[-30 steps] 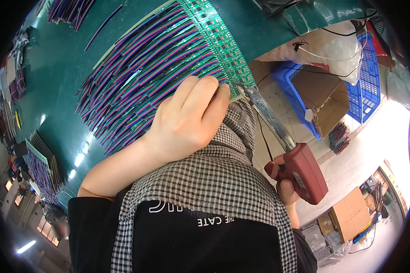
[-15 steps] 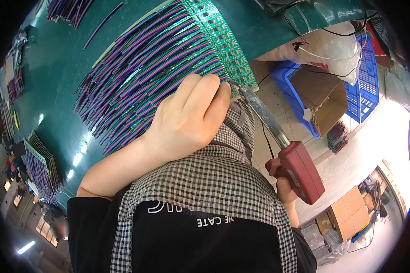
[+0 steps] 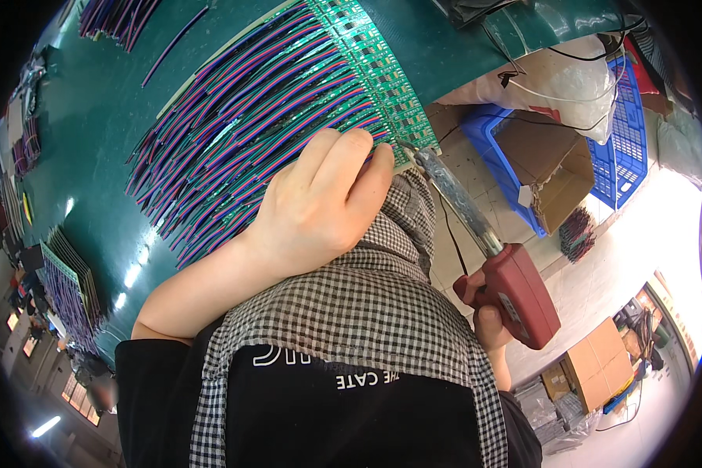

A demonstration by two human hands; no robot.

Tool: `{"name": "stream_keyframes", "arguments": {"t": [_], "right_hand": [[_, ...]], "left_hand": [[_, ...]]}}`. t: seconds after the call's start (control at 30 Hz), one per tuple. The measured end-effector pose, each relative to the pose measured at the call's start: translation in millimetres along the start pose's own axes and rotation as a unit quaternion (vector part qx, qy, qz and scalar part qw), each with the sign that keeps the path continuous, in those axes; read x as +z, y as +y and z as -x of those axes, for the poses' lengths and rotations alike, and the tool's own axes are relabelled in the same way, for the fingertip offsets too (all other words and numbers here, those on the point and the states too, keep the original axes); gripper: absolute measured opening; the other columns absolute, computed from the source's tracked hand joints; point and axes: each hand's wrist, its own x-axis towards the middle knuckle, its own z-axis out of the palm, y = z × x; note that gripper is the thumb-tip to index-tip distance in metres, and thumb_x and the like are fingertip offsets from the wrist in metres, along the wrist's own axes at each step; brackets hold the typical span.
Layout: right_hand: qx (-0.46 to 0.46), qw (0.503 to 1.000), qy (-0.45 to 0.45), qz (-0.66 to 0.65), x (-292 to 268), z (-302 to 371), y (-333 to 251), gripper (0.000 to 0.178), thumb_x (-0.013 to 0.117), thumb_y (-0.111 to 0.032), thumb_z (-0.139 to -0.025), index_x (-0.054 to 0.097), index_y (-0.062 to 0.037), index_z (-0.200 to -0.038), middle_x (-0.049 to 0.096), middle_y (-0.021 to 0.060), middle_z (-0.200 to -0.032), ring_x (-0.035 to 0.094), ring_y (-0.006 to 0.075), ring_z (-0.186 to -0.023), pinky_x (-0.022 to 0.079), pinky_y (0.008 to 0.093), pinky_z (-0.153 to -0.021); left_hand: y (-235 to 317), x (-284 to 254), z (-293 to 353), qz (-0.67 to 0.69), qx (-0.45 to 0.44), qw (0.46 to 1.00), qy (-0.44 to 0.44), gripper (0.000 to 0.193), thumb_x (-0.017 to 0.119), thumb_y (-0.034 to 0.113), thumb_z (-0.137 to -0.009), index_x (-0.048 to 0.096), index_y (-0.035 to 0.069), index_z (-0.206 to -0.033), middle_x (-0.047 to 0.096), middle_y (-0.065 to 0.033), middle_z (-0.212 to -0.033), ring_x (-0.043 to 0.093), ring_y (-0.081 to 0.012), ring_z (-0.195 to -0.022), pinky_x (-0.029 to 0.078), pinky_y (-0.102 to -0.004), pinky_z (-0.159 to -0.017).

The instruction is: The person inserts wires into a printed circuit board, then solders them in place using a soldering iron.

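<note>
My left hand (image 3: 316, 195) is closed over multicoloured wires (image 3: 234, 132) at the near edge of a green circuit board panel (image 3: 394, 93); its fingertips are partly hidden. The wires run left from the panel in a dense row of strands. My right hand (image 3: 490, 327) is wrapped around the grip of a dark red soldering gun (image 3: 522, 292). Its long metal barrel slants up and left, and the tip is at the panel's near right corner, just right of my left fingers. Whether the tip touches the board I cannot tell.
The green table (image 3: 101, 117) ends right of the panel. Beyond the edge stand a blue crate (image 3: 495, 164) with a cardboard box (image 3: 561, 179) in it and another blue crate (image 3: 624, 148). More wired boards (image 3: 70, 273) stand at the left. A carton (image 3: 600, 363) lies at lower right.
The soldering gun and my right hand have shifted slightly to the right, and the tip has moved a little away from my left fingers. My left hand has hardly moved.
</note>
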Motion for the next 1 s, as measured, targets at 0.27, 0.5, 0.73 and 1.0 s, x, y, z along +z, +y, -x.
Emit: {"name": "stream_keyframes", "arguments": {"t": [0.27,0.5,0.73,1.0], "right_hand": [[0.039,0.998,-0.044,-0.03,4,-9,-10,0.075,0.079,-0.043,-0.073,0.053,0.006,-0.123,0.063,0.0058,-0.08,0.059,0.0119,-0.065,0.046,0.0246,-0.063],[0.069,0.996,-0.034,-0.045,4,-6,-12,0.072,0.081,-0.041,-0.071,0.055,0.0058,-0.12,0.064,0.0052,-0.079,0.059,0.011,-0.065,0.047,0.0242,-0.064],[0.027,0.999,0.002,-0.033,4,2,-4,0.071,0.079,-0.039,-0.074,0.053,0.0038,-0.124,0.065,0.0074,-0.082,0.062,0.0126,-0.067,0.049,0.0266,-0.066],[0.013,1.0,-0.022,-0.015,1,3,-6,0.073,0.079,-0.037,-0.074,0.05,0.003,-0.126,0.065,0.0102,-0.085,0.062,0.0135,-0.066,0.049,0.0273,-0.063]], "left_hand": [[-7,1,0,-0.068,0.055,0.996,0.0,0.02,0.063,0.003,-0.066,0.061,-0.002,-0.085,0.053,-0.0086,-0.087,0.055,-0.0159,-0.068,0.046,-0.0205,-0.045],[-8,3,0,-0.082,0.068,0.994,0.012,0.018,0.063,0.002,-0.066,0.061,-0.002,-0.083,0.053,-0.0085,-0.087,0.055,-0.0151,-0.067,0.046,-0.0197,-0.044],[3,-2,0,-0.043,0.02,0.998,-0.03,0.027,0.067,0.0,-0.066,0.066,-0.007,-0.092,0.054,-0.0141,-0.091,0.056,-0.0232,-0.069,0.047,-0.0296,-0.055],[4,-4,0,-0.054,0.024,0.997,-0.05,0.027,0.067,0.0,-0.066,0.066,-0.007,-0.092,0.055,-0.014,-0.091,0.057,-0.0229,-0.069,0.048,-0.0292,-0.057]]}}
